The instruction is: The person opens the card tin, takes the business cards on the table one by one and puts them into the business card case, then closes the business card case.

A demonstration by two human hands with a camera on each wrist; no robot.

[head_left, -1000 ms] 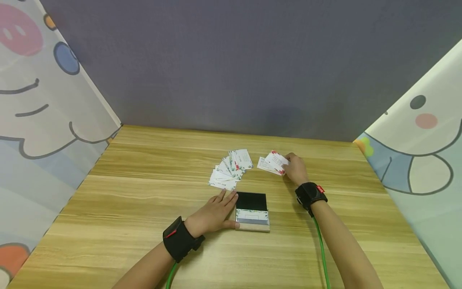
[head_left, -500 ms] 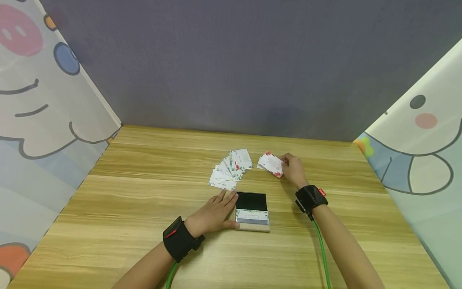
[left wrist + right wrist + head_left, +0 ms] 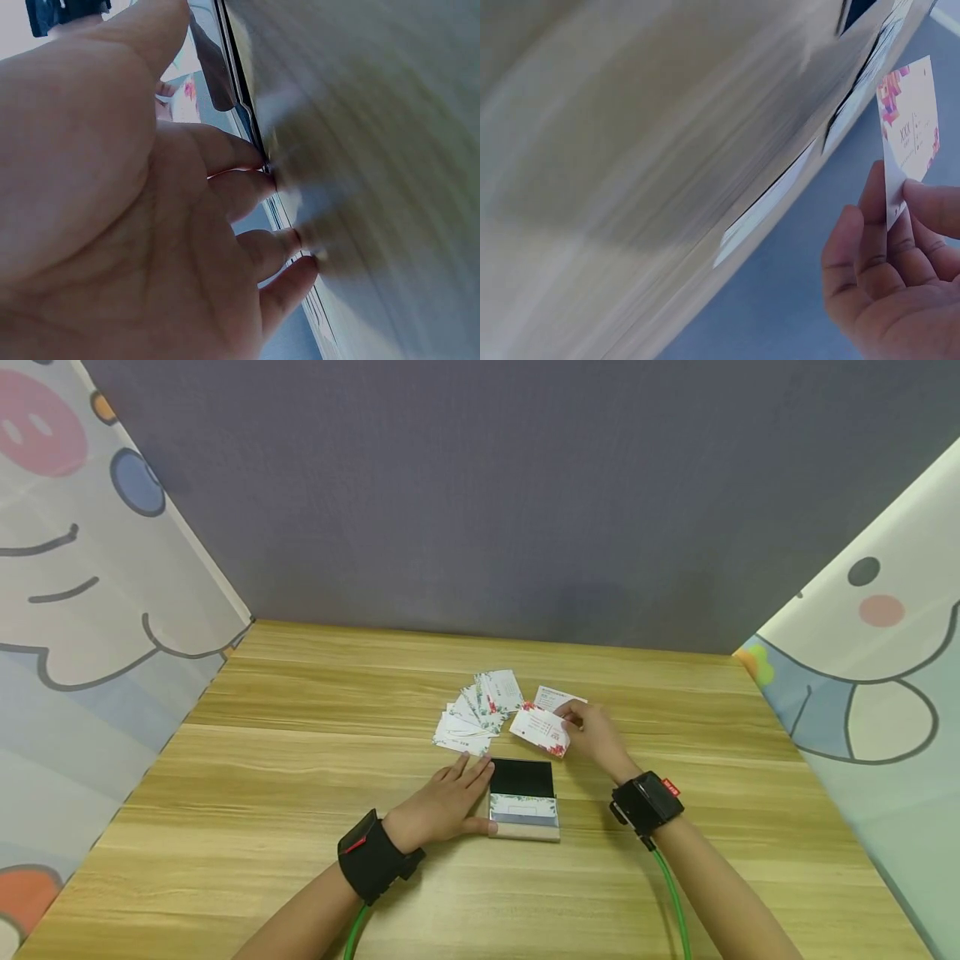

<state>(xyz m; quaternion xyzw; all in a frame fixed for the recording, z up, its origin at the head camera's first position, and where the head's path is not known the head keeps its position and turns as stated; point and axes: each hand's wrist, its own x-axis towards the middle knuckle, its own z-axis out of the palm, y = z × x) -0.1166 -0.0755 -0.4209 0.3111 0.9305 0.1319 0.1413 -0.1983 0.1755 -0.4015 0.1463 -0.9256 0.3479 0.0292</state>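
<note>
My right hand (image 3: 597,739) pinches a white business card (image 3: 539,728) with red floral corners. In the right wrist view the thumb lies on the face of this card (image 3: 911,120), fingers behind it, and it is off the table. Another white card (image 3: 555,697) lies on the table just beyond that hand. My left hand (image 3: 442,806) rests with fingers spread on the left edge of an opened card case (image 3: 523,779). The case has a black lid lining and cards with a leafy print in its lower part. In the left wrist view the fingertips (image 3: 307,266) reach the tabletop.
A fanned group of several white cards (image 3: 465,727) with green leafy edges lies behind the case. The wooden table (image 3: 300,735) ends at a grey partition (image 3: 480,510), with cartoon-printed panels on both sides. Green cables (image 3: 672,893) trail from both wristbands.
My right hand has lifted the red-cornered card off the other card and carried it left and nearer, toward the case. The left hand has stayed on the case.
</note>
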